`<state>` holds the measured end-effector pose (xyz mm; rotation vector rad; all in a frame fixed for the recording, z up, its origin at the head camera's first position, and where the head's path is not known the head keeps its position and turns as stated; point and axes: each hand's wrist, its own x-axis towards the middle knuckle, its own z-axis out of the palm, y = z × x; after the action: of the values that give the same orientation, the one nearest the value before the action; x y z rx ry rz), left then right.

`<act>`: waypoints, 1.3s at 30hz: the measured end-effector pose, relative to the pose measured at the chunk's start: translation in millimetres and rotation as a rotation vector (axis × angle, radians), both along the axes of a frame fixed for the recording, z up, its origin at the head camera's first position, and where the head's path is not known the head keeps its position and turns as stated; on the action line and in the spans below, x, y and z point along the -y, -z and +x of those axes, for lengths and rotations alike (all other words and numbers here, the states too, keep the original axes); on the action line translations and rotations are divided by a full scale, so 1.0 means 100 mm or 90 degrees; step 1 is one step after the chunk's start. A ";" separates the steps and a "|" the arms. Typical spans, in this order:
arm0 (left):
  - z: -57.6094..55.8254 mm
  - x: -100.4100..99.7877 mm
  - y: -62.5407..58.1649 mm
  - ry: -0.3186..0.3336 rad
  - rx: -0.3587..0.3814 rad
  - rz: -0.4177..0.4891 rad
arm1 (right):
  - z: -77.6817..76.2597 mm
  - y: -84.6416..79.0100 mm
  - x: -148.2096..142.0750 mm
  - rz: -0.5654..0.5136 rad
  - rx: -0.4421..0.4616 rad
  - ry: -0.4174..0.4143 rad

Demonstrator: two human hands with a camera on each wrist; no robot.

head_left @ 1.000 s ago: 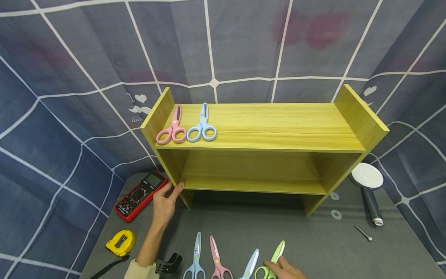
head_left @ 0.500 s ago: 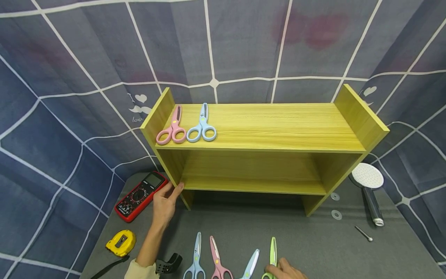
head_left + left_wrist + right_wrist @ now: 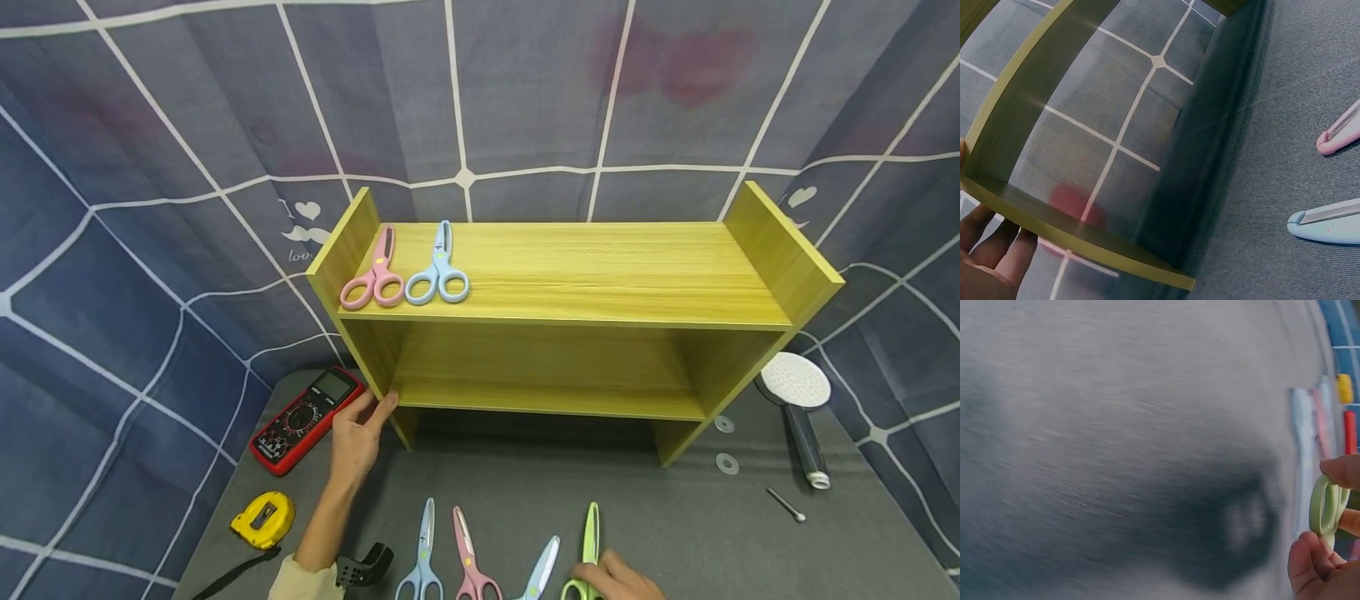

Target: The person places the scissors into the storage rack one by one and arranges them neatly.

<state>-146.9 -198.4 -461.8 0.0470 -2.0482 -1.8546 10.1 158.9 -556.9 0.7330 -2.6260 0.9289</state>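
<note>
My left hand [image 3: 355,446] grips the lower left side panel of a yellow wooden shelf [image 3: 585,275], its thumb at the front edge. In the left wrist view several fingertips [image 3: 1016,250] lie against the panel's outer face. Pink scissors [image 3: 382,265] and light blue scissors [image 3: 438,265] lie on the upper board, at its left end. Low in the head view my right hand [image 3: 617,577] holds green scissors [image 3: 591,533], blades pointing toward the shelf. The right wrist view shows the fingers round a green handle loop [image 3: 1324,506].
On the grey table [image 3: 517,467], more light blue scissors [image 3: 425,537], pink scissors [image 3: 465,542] and pale blue scissors [image 3: 542,567] lie in front. A red multimeter [image 3: 306,421] and yellow tape measure [image 3: 262,518] are left. A shower head [image 3: 797,382], washers [image 3: 726,463] and a bolt [image 3: 785,504] are right.
The green scissors have turned from leaning right to pointing nearly straight at the shelf, held by the right hand. The left hand keeps its place on the side panel.
</note>
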 end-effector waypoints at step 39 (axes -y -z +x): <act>0.01 -0.04 0.01 -0.036 0.012 -0.004 | -1.05 -3.02 0.30 0.000 -0.164 -0.159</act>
<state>-145.8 -194.4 -462.9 0.1199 -2.0446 -1.8197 -95.4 128.7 -254.7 1.1195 -2.3462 0.8322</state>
